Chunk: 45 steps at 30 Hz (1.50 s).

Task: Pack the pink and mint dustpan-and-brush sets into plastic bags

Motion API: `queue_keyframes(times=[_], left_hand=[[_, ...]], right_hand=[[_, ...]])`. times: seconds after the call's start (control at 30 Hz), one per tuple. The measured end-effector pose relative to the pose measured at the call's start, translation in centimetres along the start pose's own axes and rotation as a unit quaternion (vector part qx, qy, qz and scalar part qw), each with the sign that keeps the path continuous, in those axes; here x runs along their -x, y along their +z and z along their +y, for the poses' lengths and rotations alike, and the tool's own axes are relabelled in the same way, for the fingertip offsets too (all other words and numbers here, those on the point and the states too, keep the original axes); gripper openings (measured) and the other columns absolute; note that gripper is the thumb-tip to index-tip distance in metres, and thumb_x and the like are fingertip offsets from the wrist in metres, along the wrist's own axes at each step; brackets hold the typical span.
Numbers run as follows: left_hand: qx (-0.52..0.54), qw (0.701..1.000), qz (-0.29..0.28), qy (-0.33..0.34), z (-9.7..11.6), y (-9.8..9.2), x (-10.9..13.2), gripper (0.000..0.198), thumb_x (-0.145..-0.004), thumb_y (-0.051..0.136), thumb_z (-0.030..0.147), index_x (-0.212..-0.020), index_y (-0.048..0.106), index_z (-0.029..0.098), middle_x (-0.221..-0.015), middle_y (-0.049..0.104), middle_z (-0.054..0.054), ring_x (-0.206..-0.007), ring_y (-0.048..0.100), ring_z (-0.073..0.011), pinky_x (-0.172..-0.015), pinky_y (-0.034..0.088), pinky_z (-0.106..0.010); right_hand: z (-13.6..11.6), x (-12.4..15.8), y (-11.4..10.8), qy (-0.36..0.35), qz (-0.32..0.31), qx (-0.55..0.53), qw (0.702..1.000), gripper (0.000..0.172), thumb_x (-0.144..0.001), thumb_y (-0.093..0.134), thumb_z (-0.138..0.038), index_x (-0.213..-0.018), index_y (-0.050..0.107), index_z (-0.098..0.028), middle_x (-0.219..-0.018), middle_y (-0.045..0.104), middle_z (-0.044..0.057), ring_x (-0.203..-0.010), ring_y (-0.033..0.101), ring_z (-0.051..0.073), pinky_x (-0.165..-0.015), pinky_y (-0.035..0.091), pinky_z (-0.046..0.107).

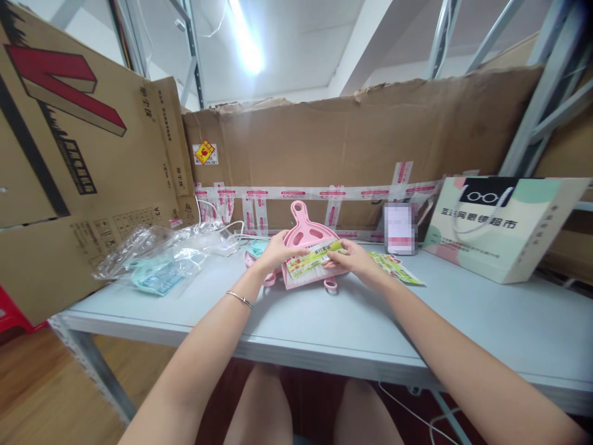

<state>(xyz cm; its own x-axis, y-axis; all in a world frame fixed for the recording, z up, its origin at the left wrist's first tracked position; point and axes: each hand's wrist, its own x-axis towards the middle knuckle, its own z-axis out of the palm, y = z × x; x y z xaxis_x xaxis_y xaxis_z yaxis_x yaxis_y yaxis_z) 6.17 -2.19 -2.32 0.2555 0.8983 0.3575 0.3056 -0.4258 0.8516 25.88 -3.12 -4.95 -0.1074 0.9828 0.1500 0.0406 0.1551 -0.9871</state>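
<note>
A pink dustpan [303, 230] stands tilted on the table, its looped handle pointing up. Across its front lies a yellow-green printed label card [308, 263]. My left hand [274, 252] is closed on the dustpan's left side, with the thumb over the card's upper left. The fingers behind the pan are hidden. At the card's right end, my right hand [356, 259] pinches it between thumb and fingers. Pink ring-shaped handles [330, 285] show below the pan; what they belong to is partly hidden. Just right of my right hand, more printed cards [398, 269] lie flat.
Clear plastic bags [185, 244], one with a teal item [155, 277], lie on the table [222, 309] at left. A phone-like screen [400, 228] leans at the back, left of a paper bag [500, 228]. Cardboard boxes [301, 148] wall the back and left.
</note>
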Motion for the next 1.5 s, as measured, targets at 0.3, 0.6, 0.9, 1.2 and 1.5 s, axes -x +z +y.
queue_keyframes(times=[0.3,0.6,0.9,1.2,1.5], left_hand=[[-0.008,0.999,0.030,-0.018,-0.1,-0.1,0.1,0.051,-0.057,0.076,0.031,-0.101,0.056,0.014,-0.107,0.063,-0.009,-0.091,0.060,-0.0219,-0.078,0.047,-0.031],[0.055,0.996,0.066,0.005,-0.7,-0.3,-0.6,0.050,-0.058,0.076,0.030,-0.102,0.057,0.013,-0.104,0.064,-0.010,-0.091,0.061,-0.0229,-0.075,0.048,-0.032],[0.108,0.989,0.095,0.022,-0.6,0.7,-0.7,0.052,-0.059,0.076,0.028,-0.105,0.056,0.014,-0.107,0.063,-0.010,-0.095,0.060,-0.0228,-0.080,0.048,-0.034],[0.180,0.970,-0.162,0.032,0.1,0.3,0.1,0.066,-0.056,0.078,0.019,-0.116,0.050,0.016,-0.111,0.061,-0.011,-0.100,0.059,-0.0242,-0.085,0.048,-0.038],[0.186,0.966,-0.177,0.009,-0.5,-0.7,-0.1,0.075,-0.055,0.078,0.015,-0.121,0.042,0.019,-0.121,0.055,-0.012,-0.107,0.055,-0.0254,-0.090,0.045,-0.044]], right_hand=[[0.3,-0.2,0.0,-0.003,0.009,0.002,1.000,0.021,-0.068,0.067,-0.016,-0.075,0.047,-0.021,-0.060,0.068,0.001,-0.058,0.067,0.015,-0.058,0.057,0.026],[0.3,0.0,-0.4,-0.178,0.245,-0.024,0.953,0.038,-0.062,0.072,-0.038,-0.082,0.042,-0.023,-0.076,0.057,-0.003,-0.068,0.058,0.011,-0.064,0.051,0.025],[1.2,-0.5,1.3,-0.014,0.060,-0.201,0.978,0.030,-0.069,0.067,-0.039,-0.092,0.058,-0.020,-0.087,0.069,0.006,-0.076,0.066,0.021,-0.064,0.055,0.036],[1.3,-0.7,0.6,0.018,0.067,-0.224,0.972,0.023,-0.074,0.063,-0.025,-0.096,0.059,-0.019,-0.081,0.072,0.005,-0.067,0.067,0.022,-0.055,0.056,0.037],[1.0,-0.5,0.5,0.000,0.066,-0.244,0.968,0.020,-0.074,0.060,-0.015,-0.093,0.059,-0.019,-0.086,0.071,0.002,-0.074,0.066,0.018,-0.061,0.057,0.031]])
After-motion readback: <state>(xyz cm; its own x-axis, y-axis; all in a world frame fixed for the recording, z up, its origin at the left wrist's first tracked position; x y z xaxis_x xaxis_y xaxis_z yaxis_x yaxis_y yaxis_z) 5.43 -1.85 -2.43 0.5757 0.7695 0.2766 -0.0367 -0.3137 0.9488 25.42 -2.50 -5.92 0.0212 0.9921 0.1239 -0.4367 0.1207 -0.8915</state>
